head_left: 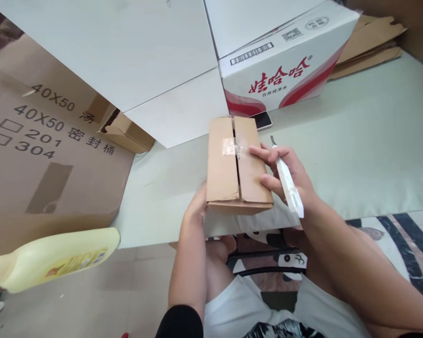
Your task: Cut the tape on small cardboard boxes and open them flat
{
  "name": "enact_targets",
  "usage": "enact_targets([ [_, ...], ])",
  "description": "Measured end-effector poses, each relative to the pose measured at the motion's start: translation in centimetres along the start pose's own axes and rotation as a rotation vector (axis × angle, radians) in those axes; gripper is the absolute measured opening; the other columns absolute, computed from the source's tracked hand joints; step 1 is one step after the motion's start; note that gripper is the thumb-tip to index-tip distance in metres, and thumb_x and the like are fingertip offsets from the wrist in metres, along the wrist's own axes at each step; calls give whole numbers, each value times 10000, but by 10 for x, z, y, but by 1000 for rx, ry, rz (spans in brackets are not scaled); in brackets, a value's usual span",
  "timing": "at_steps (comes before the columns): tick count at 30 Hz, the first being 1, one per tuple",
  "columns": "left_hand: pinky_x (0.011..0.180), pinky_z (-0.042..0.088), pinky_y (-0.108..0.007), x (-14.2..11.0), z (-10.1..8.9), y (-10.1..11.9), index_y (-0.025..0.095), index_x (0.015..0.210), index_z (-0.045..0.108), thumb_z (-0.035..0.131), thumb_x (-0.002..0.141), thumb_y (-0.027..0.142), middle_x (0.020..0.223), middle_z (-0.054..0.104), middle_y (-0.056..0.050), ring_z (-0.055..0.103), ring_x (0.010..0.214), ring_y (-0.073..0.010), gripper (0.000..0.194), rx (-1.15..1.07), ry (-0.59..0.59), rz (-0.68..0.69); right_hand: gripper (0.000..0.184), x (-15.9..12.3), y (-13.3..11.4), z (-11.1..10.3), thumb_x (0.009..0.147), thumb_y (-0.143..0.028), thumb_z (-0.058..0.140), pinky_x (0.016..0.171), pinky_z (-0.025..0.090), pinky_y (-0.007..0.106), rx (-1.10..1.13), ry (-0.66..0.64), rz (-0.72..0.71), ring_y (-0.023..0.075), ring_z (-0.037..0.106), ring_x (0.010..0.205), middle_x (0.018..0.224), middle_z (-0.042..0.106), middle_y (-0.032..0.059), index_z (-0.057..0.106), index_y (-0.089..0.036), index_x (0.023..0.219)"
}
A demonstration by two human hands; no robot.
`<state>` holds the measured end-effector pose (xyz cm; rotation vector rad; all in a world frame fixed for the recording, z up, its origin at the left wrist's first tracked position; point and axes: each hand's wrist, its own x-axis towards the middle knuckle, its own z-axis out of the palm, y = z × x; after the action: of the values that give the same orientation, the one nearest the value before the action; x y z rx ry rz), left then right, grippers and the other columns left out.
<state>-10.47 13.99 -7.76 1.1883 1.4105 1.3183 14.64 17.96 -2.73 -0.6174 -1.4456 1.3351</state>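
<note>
A small brown cardboard box (223, 176) is in front of me near the table's front edge. Its two top flaps meet at a narrow gap, with a piece of clear tape (229, 146) across the middle. My left hand (196, 206) grips the box's left side, its fingers mostly hidden behind the cardboard. In my right hand (296, 171) is a white-handled utility knife (287, 184), its short blade pointing away from me. Two fingertips of that hand rest on the right flap, while the blade is apart from the box.
A dark-screened phone (263, 120) lies behind the box. White cartons (176, 108) and a red-marked white carton (275, 84) stand at the back of the table (366, 141). On the left are a large brown carton (56, 150) and a pale yellow bottle (63, 258). Folded cardboard (370, 44) lies back right.
</note>
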Motion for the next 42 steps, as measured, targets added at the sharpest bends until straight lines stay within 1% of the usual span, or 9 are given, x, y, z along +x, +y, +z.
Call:
enact_targets([
  [5, 877, 653, -468, -1, 10, -7, 225, 1198, 707, 819, 797, 609, 1204, 770, -132, 743, 1131, -338, 567, -5, 139, -127, 373, 6, 6, -6, 826, -456, 783, 1223, 347, 617, -112, 11, 139, 323, 567, 1428, 1275, 766, 73, 491, -284, 981],
  [8, 1132, 528, -470, -5, 19, 3, 310, 1338, 625, 678, 880, 682, 1548, 571, -103, 520, 1473, -308, 593, -62, 279, 120, 342, 7, 9, -1, 809, -408, 766, 1156, 413, 614, -182, -36, 149, 333, 635, 1332, 1293, 756, 85, 495, -276, 971],
  [11, 1292, 323, -546, -9, 24, 19, 310, 1250, 717, 669, 887, 649, 1588, 523, -80, 399, 1556, -336, 499, 30, 115, 375, 324, 8, 10, 7, 795, -399, 764, 1158, 406, 613, -226, -51, 109, 342, 592, 1385, 1269, 764, 89, 510, -274, 951],
  [15, 1358, 96, -576, -12, 24, 29, 278, 1086, 796, 604, 932, 595, 1412, 622, -83, 449, 1502, -340, 402, 215, -20, 410, 305, 8, 6, 11, 800, -398, 782, 1088, 495, 542, -178, 88, 79, 300, 679, 1267, 1099, 801, 53, 537, -271, 930],
  [18, 1356, 120, -579, -17, 29, 30, 281, 1118, 776, 559, 966, 571, 1354, 627, -77, 481, 1460, -319, 393, 251, 9, 440, 247, 11, -5, 10, 849, -372, 746, 875, 598, 427, -48, 389, 37, 227, 775, 895, 761, 754, -17, 524, -263, 855],
  [21, 1354, 131, -580, -28, 45, 33, 281, 1185, 735, 490, 1023, 508, 1335, 622, -77, 522, 1407, -288, 371, 336, 0, 521, 278, 13, -25, 7, 909, -442, 685, 600, 567, 341, 87, 578, 2, 149, 611, 480, 512, 568, -83, 494, -267, 809],
  [26, 1349, 170, -552, -46, 79, 42, 253, 1284, 667, 431, 1063, 424, 1337, 601, -103, 555, 1359, -257, 366, 437, -81, 607, 275, 5, -56, 7, 909, -469, 710, 508, 501, 296, 55, 396, 18, 139, 610, 519, 623, 649, -48, 529, -272, 845],
  [31, 1344, 166, -557, -50, 83, 43, 258, 1295, 658, 433, 1058, 386, 1344, 612, -96, 561, 1358, -259, 351, 436, -94, 620, 175, 4, -56, 8, 848, -341, 732, 555, 475, 295, -281, 219, 166, 137, 610, 575, 694, 712, -37, 581, -262, 809],
  [42, 1271, 301, -570, -60, 89, 32, 246, 1161, 691, 423, 1042, 408, 1268, 533, -106, 471, 1363, -302, 335, 404, 28, 538, 273, 8, -40, 4, 963, -523, 621, 451, 439, 238, -32, 301, 268, 121, 592, 504, 620, 632, -45, 603, -257, 1025],
])
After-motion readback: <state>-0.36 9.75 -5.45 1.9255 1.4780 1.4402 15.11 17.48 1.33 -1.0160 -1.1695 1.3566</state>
